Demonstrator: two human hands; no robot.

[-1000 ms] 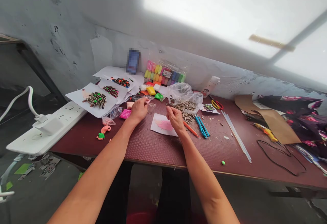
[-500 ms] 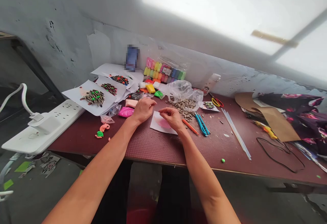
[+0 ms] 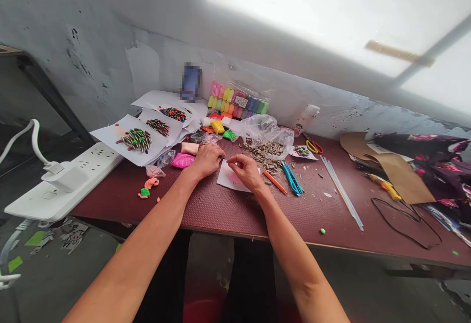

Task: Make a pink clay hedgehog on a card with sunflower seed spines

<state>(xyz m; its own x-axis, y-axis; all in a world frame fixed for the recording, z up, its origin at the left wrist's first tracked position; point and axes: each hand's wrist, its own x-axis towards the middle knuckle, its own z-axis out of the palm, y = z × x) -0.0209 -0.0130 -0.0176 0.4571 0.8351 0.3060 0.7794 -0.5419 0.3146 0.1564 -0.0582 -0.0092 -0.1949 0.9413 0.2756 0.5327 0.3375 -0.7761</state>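
Note:
A small white card (image 3: 224,178) with a pink clay patch (image 3: 234,177) lies on the table before me. My right hand (image 3: 247,171) hangs over the card, thumb and forefinger pinched together; anything between them is too small to make out. At the card's upper left corner is my left hand (image 3: 209,160), fingers curled together and their tips partly hidden. Beside it lie a bag of magenta clay (image 3: 183,160) and a pale pink clay block (image 3: 189,148). Sunflower seeds (image 3: 267,153) are heaped just beyond my right hand, partly under a clear plastic bag (image 3: 270,131).
An orange pen (image 3: 275,182) and a blue utility knife (image 3: 292,179) lie right of the card. Seed-covered hedgehog pictures (image 3: 136,140) rest at left, near a white power strip (image 3: 61,185). Scissors (image 3: 312,147), glue sticks (image 3: 342,193) and a yellow glue gun (image 3: 386,187) are further right.
My right hand has shifted slightly left over the card, its pinch kept. The left hand stays almost in place, its fingertips a little lower and nearer the card. The view has moved slightly.

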